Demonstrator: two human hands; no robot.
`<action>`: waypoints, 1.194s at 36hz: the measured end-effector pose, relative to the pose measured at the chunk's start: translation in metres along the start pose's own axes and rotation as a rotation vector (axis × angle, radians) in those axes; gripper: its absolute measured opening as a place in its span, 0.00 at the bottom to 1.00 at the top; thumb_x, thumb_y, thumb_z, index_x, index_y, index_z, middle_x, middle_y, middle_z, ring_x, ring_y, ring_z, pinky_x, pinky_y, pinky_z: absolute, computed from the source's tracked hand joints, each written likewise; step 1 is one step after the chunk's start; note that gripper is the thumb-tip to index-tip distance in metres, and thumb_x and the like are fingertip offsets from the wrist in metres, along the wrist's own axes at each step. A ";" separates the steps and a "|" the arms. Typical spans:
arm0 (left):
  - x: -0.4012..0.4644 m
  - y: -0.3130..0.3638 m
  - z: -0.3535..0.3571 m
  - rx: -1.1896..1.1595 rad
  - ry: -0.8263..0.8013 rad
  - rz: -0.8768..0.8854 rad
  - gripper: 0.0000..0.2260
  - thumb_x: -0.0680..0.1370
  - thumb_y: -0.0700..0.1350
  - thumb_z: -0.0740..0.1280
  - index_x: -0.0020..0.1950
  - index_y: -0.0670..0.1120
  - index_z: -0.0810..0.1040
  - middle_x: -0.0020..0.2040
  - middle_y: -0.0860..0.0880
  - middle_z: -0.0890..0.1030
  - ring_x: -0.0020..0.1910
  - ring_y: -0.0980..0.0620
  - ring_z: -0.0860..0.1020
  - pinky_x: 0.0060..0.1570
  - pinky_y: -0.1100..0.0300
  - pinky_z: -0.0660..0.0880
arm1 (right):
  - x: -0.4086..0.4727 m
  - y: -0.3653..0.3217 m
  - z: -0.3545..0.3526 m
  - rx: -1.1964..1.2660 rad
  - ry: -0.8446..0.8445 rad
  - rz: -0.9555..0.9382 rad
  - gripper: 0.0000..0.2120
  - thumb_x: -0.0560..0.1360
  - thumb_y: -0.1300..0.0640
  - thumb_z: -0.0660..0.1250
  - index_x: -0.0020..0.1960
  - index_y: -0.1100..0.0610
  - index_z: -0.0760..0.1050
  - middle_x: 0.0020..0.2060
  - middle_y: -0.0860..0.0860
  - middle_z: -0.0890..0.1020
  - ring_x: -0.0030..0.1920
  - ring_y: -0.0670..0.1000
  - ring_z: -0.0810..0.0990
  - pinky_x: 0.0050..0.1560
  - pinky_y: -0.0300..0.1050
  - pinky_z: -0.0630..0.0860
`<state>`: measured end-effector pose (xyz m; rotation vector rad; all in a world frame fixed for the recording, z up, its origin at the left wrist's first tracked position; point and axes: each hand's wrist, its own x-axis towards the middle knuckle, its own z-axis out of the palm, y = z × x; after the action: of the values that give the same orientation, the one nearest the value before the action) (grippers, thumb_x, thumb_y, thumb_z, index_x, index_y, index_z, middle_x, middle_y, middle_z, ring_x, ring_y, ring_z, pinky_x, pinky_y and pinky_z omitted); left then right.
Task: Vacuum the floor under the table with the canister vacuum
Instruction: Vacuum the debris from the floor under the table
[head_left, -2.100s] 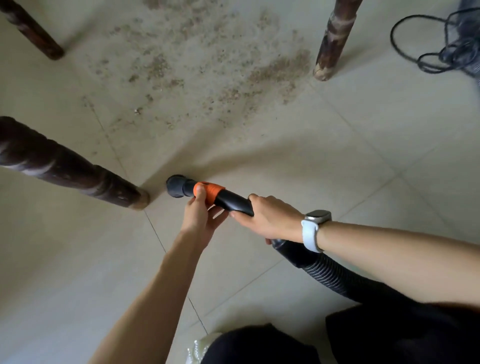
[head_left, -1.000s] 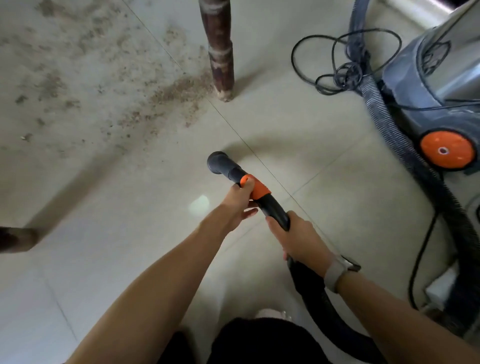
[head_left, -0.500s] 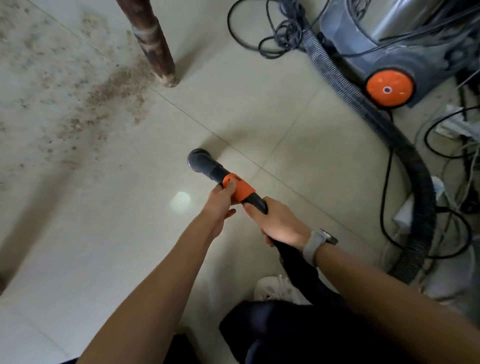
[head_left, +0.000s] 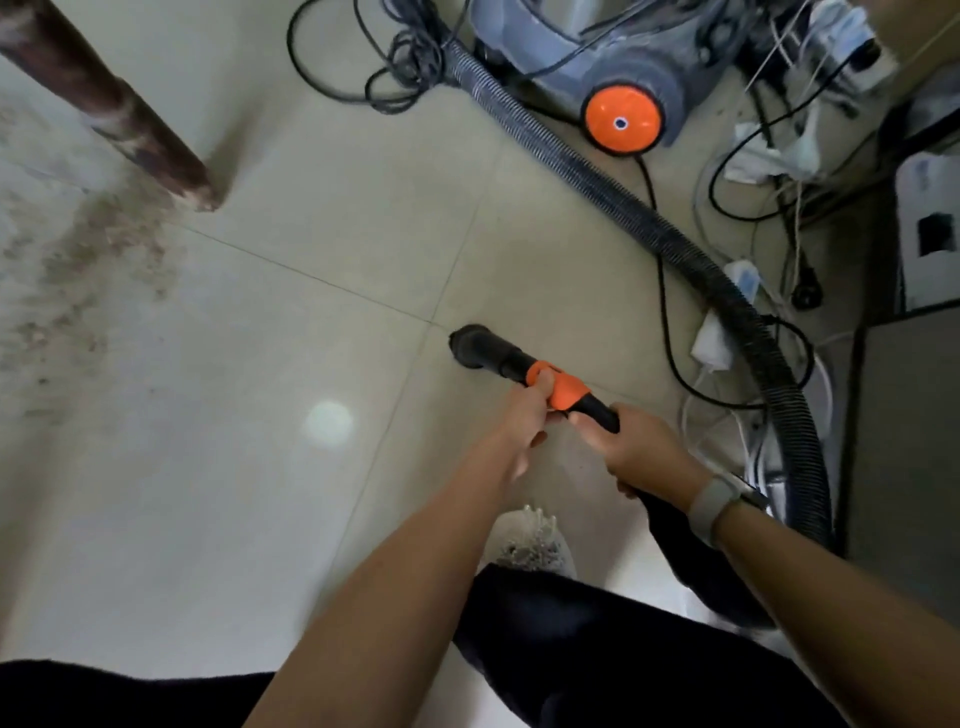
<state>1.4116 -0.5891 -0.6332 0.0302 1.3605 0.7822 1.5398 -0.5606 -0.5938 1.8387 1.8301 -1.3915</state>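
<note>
On the pale tiled floor (head_left: 291, 509), near the crossing of two grout lines, the black plastic vacuum nozzle (head_left: 470, 345) points its round mouth toward the upper left, low over the tile; whether it touches the surface cannot be told. Behind the nozzle sits an orange plastic collar (head_left: 563, 391) on the black hose handle (head_left: 597, 413). The left hand (head_left: 524, 423) grips the collar, fingers curled beneath and thumb resting on top of the orange part. The right hand (head_left: 644, 457) is wrapped tight round the handle just behind the collar, and a pale grey watch (head_left: 719, 506) rides on that wrist. From under the right hand the black ribbed hose (head_left: 639, 218) loops away to the right and runs up to the grey canister vacuum with its round orange wheel (head_left: 621, 122) at the top edge of the view. Dark power cord (head_left: 384, 67) lies in loose coils beside the canister. A dark brown wooden table leg (head_left: 130, 124) stands at the upper left, and a brownish scatter of dirt (head_left: 78, 270) spreads over the tiles below and left of its foot, well apart from the nozzle. White cables and crumpled paper (head_left: 769, 150) clutter the floor at right. A white shoe (head_left: 530, 540) shows between the forearms, above dark trousers (head_left: 597, 649).
</note>
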 end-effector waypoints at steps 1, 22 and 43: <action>0.004 0.007 0.005 0.018 -0.003 0.014 0.16 0.83 0.55 0.54 0.65 0.48 0.68 0.57 0.51 0.76 0.48 0.54 0.75 0.44 0.59 0.67 | 0.004 0.001 -0.002 0.024 0.031 -0.002 0.17 0.75 0.41 0.64 0.39 0.55 0.70 0.26 0.53 0.75 0.22 0.53 0.76 0.25 0.44 0.73; 0.031 0.023 -0.019 0.076 0.049 0.073 0.21 0.82 0.55 0.55 0.70 0.44 0.66 0.61 0.47 0.77 0.48 0.54 0.76 0.46 0.59 0.67 | 0.031 -0.020 0.004 0.019 -0.009 -0.055 0.18 0.77 0.43 0.61 0.37 0.56 0.70 0.20 0.50 0.75 0.17 0.49 0.73 0.19 0.36 0.66; 0.043 -0.004 -0.214 1.463 0.555 0.058 0.34 0.79 0.60 0.58 0.78 0.51 0.46 0.78 0.45 0.43 0.77 0.41 0.44 0.71 0.43 0.55 | 0.101 -0.119 0.057 0.219 -0.131 -0.138 0.17 0.76 0.43 0.62 0.40 0.57 0.69 0.27 0.54 0.75 0.22 0.55 0.74 0.25 0.44 0.74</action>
<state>1.2264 -0.6580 -0.7254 1.0557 2.2042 -0.3453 1.3898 -0.5070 -0.6417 1.6944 1.8323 -1.7801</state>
